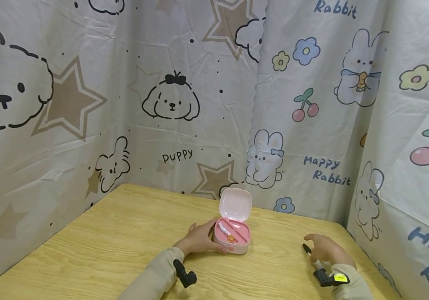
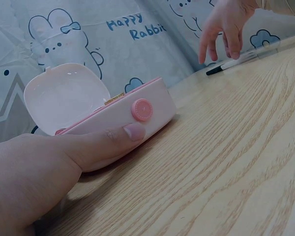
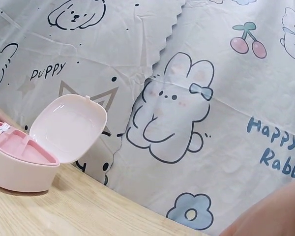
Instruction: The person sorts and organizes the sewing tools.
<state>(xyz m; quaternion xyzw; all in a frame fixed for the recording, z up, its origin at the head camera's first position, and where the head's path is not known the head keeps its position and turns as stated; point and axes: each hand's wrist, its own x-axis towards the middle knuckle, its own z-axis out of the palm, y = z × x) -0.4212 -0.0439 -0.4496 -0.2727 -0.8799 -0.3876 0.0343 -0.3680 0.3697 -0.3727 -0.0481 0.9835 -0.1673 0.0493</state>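
A small pale pink box (image 1: 240,248) stands on the table with its hinged lid (image 1: 235,204) raised. Inside is a darker pink divided tray, holding a slim white thing (image 1: 223,228) with an orange piece (image 1: 231,238) near its front end. My left hand (image 1: 199,239) grips the box from the left, its thumb lying along the front below a round pink button (image 2: 142,109). Off to the right, my right hand (image 1: 325,250) hangs over a pen (image 2: 231,64) with a black end, fingers pointing loosely down. Whether they touch the pen, I cannot tell.
The wooden table (image 1: 132,225) reaches back to a hanging cloth (image 1: 184,137) printed with puppies and rabbits. More cloth closes off the left and right sides. Each wrist wears a black camera mount (image 1: 184,275).
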